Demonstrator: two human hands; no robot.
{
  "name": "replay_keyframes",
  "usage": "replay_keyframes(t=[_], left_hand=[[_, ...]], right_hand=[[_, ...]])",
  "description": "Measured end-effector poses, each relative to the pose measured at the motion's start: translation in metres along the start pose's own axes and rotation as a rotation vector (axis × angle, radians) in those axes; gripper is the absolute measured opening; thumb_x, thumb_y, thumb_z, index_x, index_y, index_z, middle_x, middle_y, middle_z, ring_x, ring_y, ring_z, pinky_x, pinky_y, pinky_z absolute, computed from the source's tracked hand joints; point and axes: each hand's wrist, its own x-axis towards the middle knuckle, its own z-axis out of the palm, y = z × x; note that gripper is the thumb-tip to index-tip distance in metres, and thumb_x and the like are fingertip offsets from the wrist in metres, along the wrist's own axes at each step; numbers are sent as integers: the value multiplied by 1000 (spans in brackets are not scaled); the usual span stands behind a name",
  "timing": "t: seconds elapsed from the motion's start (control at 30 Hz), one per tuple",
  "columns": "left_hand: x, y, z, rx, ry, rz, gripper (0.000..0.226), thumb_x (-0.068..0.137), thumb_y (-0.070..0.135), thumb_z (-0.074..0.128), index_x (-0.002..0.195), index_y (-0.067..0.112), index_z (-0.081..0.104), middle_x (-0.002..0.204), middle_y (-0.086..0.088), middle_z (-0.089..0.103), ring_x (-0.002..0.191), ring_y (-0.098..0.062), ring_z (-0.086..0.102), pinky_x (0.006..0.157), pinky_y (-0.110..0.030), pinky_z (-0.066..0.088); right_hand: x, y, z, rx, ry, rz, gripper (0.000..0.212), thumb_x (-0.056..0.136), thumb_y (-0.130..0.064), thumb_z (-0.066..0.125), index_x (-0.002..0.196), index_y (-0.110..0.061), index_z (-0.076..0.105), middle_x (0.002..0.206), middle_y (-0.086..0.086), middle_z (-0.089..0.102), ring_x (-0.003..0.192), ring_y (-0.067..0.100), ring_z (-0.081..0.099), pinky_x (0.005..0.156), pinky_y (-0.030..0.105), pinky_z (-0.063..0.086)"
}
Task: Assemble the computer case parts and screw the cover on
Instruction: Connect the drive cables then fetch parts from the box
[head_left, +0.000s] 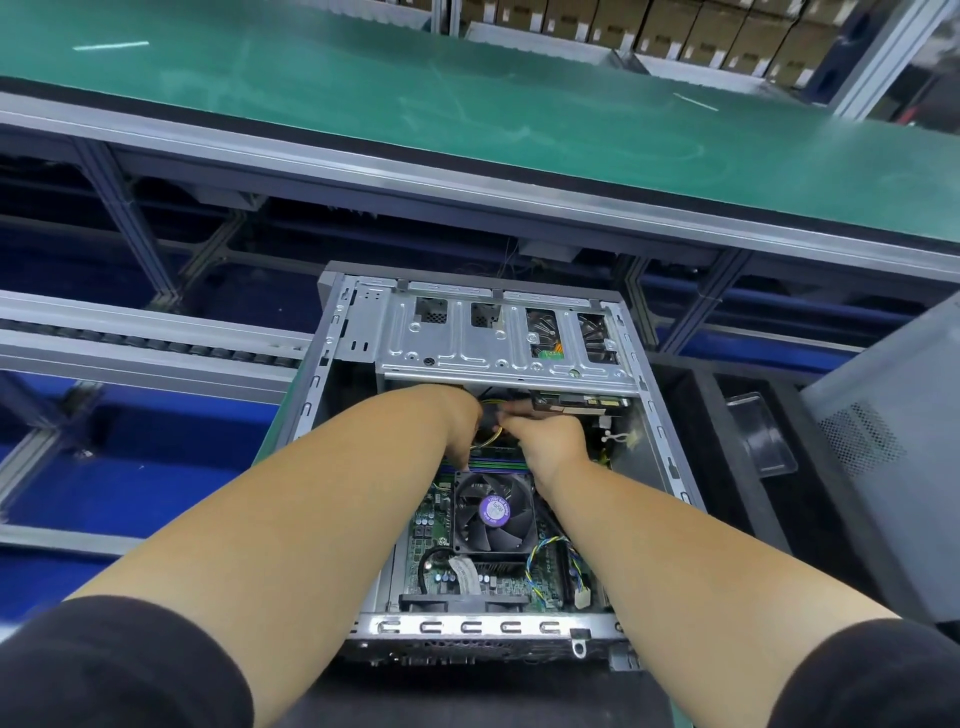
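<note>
Still on inside wiring: my left hand (462, 421) and right hand (545, 434) pinch cables (491, 436) at the case's (332, 332) 12 o'clock end, under the drive cage (498, 343); next they need seating, then the cover (883, 415) at 3 o'clock

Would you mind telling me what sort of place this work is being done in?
Most likely a computer assembly line in a factory. An open computer case sits at a station beside a long green conveyor belt on an aluminium frame, with stacked cardboard boxes behind it.

Both hands (511, 423) reach forward, fingers curled together.
</note>
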Motion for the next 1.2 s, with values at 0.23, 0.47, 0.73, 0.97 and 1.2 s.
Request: replay_keyframes(t=[0.23, 0.47, 0.73, 0.97, 1.2], left_hand=[[11, -8, 6, 70, 51, 3, 27, 98, 21, 48, 123, 13, 53, 118, -11, 61, 99, -26, 57, 94, -38, 48], [8, -14, 6, -87, 108, 51, 37, 105, 24, 36, 138, 10, 46, 135, -14, 54, 115, -28, 52, 92, -32, 38], [14, -18, 9, -207, 185, 37, 33, 104, 21, 34, 127, 9, 56, 128, -13, 56, 112, -27, 52, 95, -33, 38], [15, -16, 9, -206, 193, -20, 42, 105, 31, 35, 137, 6, 49, 136, -15, 53, 120, -28, 50, 99, -34, 36], [20, -17, 10, -140, 158, -60, 35, 105, 25, 37, 128, 5, 54, 119, -13, 57, 95, -22, 46, 87, -31, 36]], right_hand=[[-2, 2, -2, -200, -114, -81, 13, 81, -3, 74, 91, -10, 76, 86, 3, 71, 92, 22, 64, 99, 39, 50], [-1, 3, 2, -291, -79, -241, 31, 78, -8, 82, 65, -31, 66, 63, -12, 62, 66, 6, 58, 69, 18, 46], [-1, 1, -2, -296, -103, -249, 26, 85, -11, 77, 70, -28, 63, 74, -12, 64, 81, 14, 60, 72, 15, 41], [2, -2, -1, -421, -195, -239, 24, 96, -13, 63, 120, -10, 63, 101, -1, 60, 98, 13, 54, 77, 11, 35], [4, -5, 0, -495, -206, -226, 26, 98, -17, 60, 123, -14, 61, 103, 0, 62, 96, 14, 55, 77, 14, 37]])
